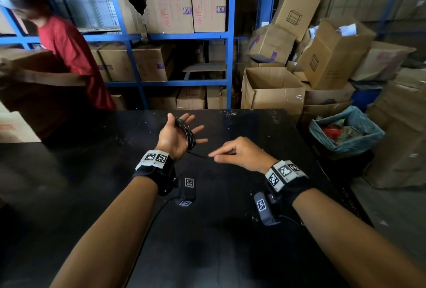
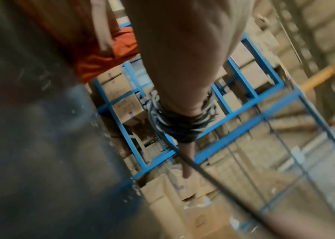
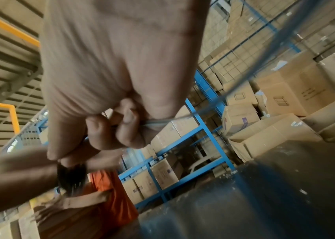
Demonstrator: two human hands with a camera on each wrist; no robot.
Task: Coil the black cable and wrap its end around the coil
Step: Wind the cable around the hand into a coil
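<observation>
The black cable (image 1: 186, 131) is looped several times round my left hand (image 1: 175, 136), which is raised palm-up over the black table (image 1: 253, 126) with its fingers spread and straight. The left wrist view shows the same coil (image 2: 180, 124) banded across that hand. A short tail (image 1: 197, 155) runs from the coil's lower edge to the right. My right hand (image 1: 213, 157) pinches this tail between thumb and forefinger, just right of the left wrist. In the right wrist view the curled fingers (image 3: 119, 127) hold the thin strand, with the coil (image 3: 71, 176) blurred beyond.
A person in a red shirt (image 1: 69, 57) carries a carton beyond the table's far left corner. Blue shelving (image 1: 230, 57) with cartons stands behind. Open boxes (image 1: 274, 89) and a bin lined with a blue bag (image 1: 345, 131) sit to the right.
</observation>
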